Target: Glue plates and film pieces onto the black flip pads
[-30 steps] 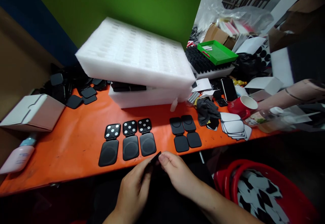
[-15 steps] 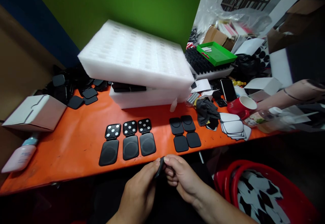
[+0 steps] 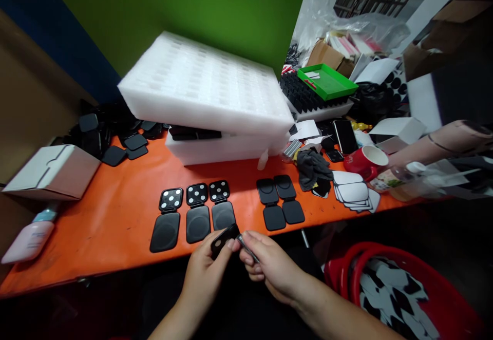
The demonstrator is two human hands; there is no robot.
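Observation:
In front of the table edge, my left hand (image 3: pixel 202 265) grips a black square panel (image 3: pixel 227 236) with rounded corners, tilted, a pale round dot showing on its face. Close against it, my right hand (image 3: pixel 273 260) pinches a thin, silvery-grey rod-like stack (image 3: pixel 249 248); its tip is by the left thumb. On the orange table lie three unfolded black hinged panels, their upper squares (image 3: pixel 197 194) carrying several silver dots and their lower squares (image 3: pixel 198 224) showing a faint ring. Two more hinged black pairs (image 3: pixel 275 218) lie to the right, without dots.
White foam blocks (image 3: pixel 208 83) stand at the back. A white box (image 3: pixel 54 170) and pink bottle (image 3: pixel 33 237) are left. Right are a grey glove (image 3: pixel 314 168), white cards (image 3: pixel 350 188), a red mug (image 3: pixel 365 160) and silvery rods (image 3: pixel 292 148). A red bin (image 3: pixel 442 278) stands below.
The black panel has turned and risen slightly, so its dotted face shows. My right hand has turned too, and the silvery stack in it has come into view.

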